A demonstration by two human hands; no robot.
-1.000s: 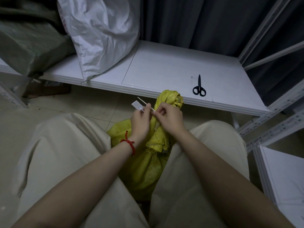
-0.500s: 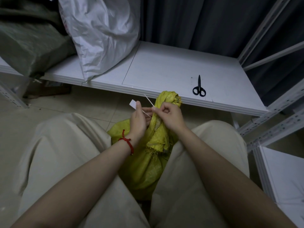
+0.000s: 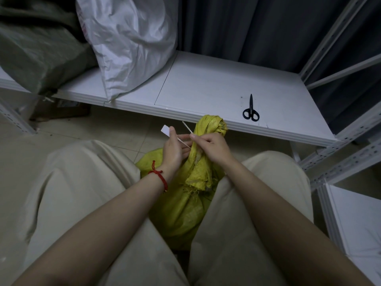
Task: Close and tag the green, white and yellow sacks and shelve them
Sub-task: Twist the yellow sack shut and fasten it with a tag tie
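The yellow sack (image 3: 185, 207) is held upright on the tiled floor between two knees clad in pale trousers (image 3: 78, 193). Its neck is gathered and twisted into a knob that rises just in front of the edge of the shelf (image 3: 206, 89). The neck is gripped by the right hand (image 3: 214, 145), whose fingers are curled round the bunched weave, with the forefinger laid against the thin strap of a white tag tie (image 3: 165, 129). The tie is pinched by the left hand (image 3: 175, 149) just below its flat label, thumb and fingers closed on it. The strap's free tip is pointed up toward the shelf. Whether the strap is looped round the neck cannot be told, since that side is hidden by the hands and the sack itself. A red cord bracelet (image 3: 159, 176) is worn on the left wrist.

On the shelf, the white sack (image 3: 127, 42) is leaned at the left, and the green sack (image 3: 35, 48) is laid farther left, touching it. Black scissors (image 3: 251, 110) are laid closed near the front edge at the right, well apart from the white sack and just beyond the yellow knob. A dark curtain (image 3: 247, 27) is hung behind. Perforated white rack uprights (image 3: 350, 139) are seen at the right, and another white board (image 3: 354, 219) is set low beside the right knee.
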